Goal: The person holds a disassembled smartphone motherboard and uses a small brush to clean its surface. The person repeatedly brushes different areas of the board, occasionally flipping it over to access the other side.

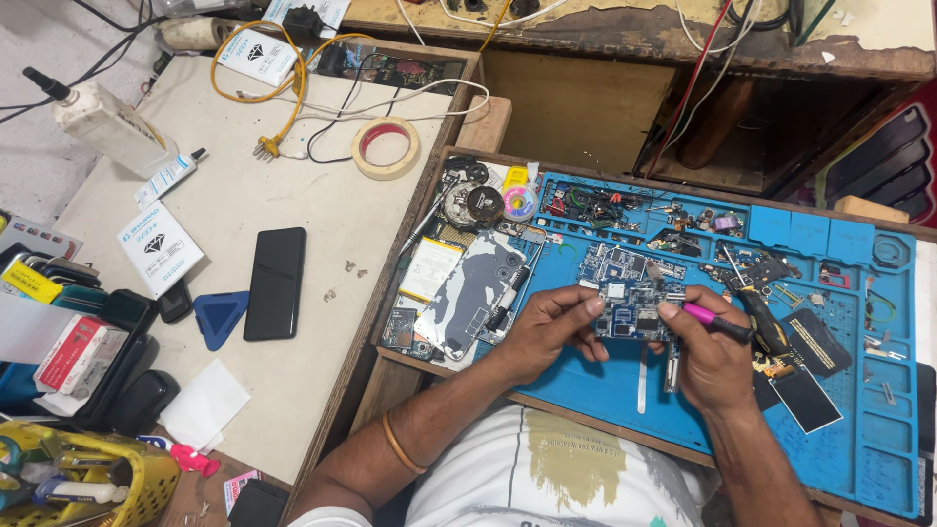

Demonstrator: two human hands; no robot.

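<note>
Yellow basket (pixel 146 478): lower left corner of the counter (pixel 293 195), holding small tools.
White bottle (pixel 102 122): lies tilted at the upper left, dark nozzle pointing up-left.
Black phone (pixel 274 283): lies flat, screen dark, just right of a blue triangular pick (pixel 219 316).
Tape roll (pixel 386 148): flat on the counter near its right edge, beside a loose yellow cable (pixel 283 98).
Phone back shell (pixel 468 293): opened and lying at the left edge of the blue mat (pixel 605 390), a pale battery (pixel 430 268) just beside it.
Left hand (pixel 551 327): fingers closed narrowly on the left edge of the circuit board (pixel 632 304), holding it just above the mat.
Circuit board: out of the phone, bare, held between both hands near the mat's middle.
Right hand (pixel 708 356): wrapped around a pink-handled screwdriver (pixel 717 322), forefinger pressed along it; the tip meets the board's right side, though the contact point is too small to see.
Mat compartments (pixel 830 239): hold screws, cables and small parts, set well apart from the board.
Black panels (pixel 810 376): lie on the mat to the right of the right hand.
Progress (judged): the phone is already opened and the board removed; work on the board is under way, and nothing is reassembled.
</note>
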